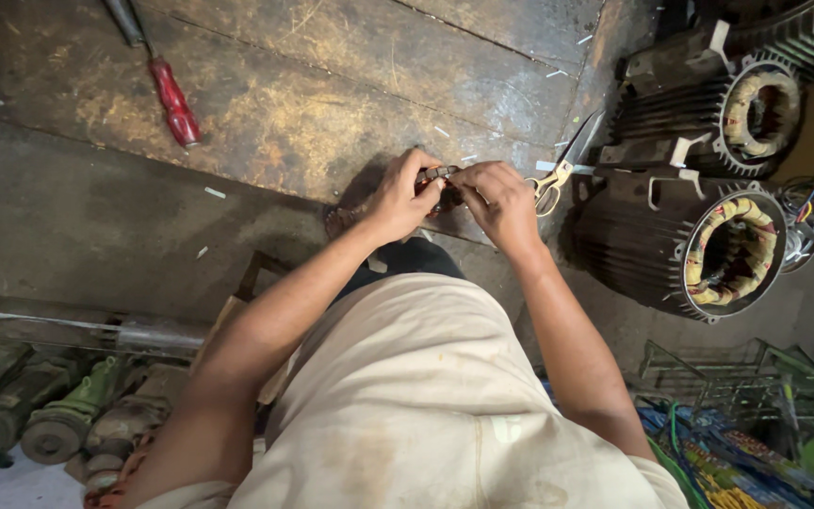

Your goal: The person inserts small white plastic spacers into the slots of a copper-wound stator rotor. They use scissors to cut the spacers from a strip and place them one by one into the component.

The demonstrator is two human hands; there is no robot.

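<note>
Far to my left a red-handled screwdriver (173,102) lies on the worn wooden bench (313,85), well apart from my hands. Down at the lower left, below the bench edge, sit some grimy motor parts (58,415). Moving in, my left hand (401,200) is curled, its thumb and fingers pinched on a small dark part (439,179) with a bit of red showing — I hold it just over the front edge of the bench, between both hands. What exactly the part is, I cannot tell; my fingers hide most of it. My right hand (501,200) meets it from the other side, fingers bent and closed on the same piece, so the two hands touch at the fingertips. Just beside my right hand lie scissors (565,162) with pale handles, blades pointing away from me. Further right stand two dark finned motor housings — the near one (680,245) shows yellow-and-red windings in its open end, the far one (708,108) pale windings.
</note>
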